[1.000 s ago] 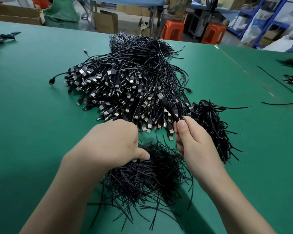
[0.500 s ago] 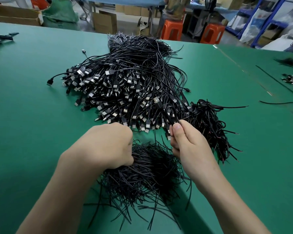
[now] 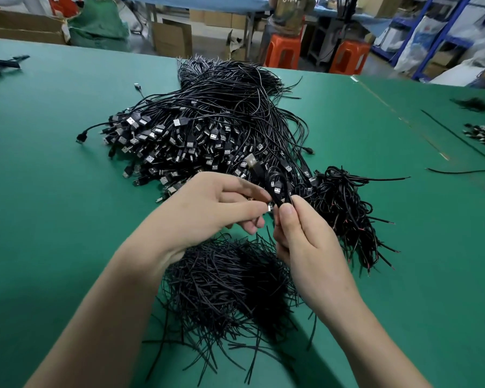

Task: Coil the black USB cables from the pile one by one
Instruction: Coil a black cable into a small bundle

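Between the two hands, just above the table (image 3: 53, 208), sits a small coil (image 3: 276, 186) of black cable: the right hand (image 3: 305, 247) has thumb & forefinger closed on its lower end, loops standing up from the pinch, a USB plug (image 3: 252, 160) poking out top-left. Left hand (image 3: 210, 208) meets it from the side, forefinger & thumb nearly shut at a small metal end by the right thumb, other fingers loose; can't tell if it truly grips or just steadies. Prob held upright like this so the loops stay stacked while the tail gets tucked. Behind lies the big pile (image 3: 202, 130), plugs fanned toward the person, so each is easy to pick. Right of the hands, a bundle (image 3: 345, 208) w/ bare ends, likely done coils. Under the wrists, a heap of short black strands (image 3: 230, 281), maybe ties — hard to say. How many turns the coil has is unclear; fingers hide its base.
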Available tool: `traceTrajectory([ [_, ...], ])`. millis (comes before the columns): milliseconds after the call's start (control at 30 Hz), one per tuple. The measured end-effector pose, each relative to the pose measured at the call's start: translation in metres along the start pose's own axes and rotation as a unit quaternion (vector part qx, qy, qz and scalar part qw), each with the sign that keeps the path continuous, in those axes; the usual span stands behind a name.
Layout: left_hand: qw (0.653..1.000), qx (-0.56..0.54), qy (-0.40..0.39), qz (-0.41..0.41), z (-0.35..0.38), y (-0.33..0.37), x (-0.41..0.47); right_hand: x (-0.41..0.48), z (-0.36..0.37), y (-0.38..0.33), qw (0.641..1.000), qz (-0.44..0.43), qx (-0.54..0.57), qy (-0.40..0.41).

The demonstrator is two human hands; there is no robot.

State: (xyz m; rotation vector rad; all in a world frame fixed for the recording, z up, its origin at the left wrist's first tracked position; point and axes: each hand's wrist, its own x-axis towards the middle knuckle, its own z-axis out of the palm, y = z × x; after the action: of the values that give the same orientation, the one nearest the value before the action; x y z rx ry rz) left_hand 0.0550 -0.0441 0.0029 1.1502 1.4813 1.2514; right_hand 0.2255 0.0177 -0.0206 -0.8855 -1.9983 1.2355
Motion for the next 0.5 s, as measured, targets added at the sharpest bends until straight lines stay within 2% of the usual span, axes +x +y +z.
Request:
traceTrajectory([
  [200,0.992,-0.125,-0.024,-0.004,0.011,-0.007,0.007,0.003,-0.002,-0.004,1.0,0.007,0.019,0.024],
  [300,0.98,-0.189,-0.052,-0.015,0.012,-0.01,0.007,0.003,-0.005,-0.007,0.998,0.025,0.063,0.02],
  [367,0.978,-0.198,-0.058,-0.012,0.013,-0.012,0.008,0.002,-0.007,-0.01,0.993,0.043,0.108,0.011],
  [500,0.982,-0.186,-0.019,-0.015,0.022,-0.019,0.013,0.0,-0.01,-0.019,0.979,0.075,0.192,-0.014],
])
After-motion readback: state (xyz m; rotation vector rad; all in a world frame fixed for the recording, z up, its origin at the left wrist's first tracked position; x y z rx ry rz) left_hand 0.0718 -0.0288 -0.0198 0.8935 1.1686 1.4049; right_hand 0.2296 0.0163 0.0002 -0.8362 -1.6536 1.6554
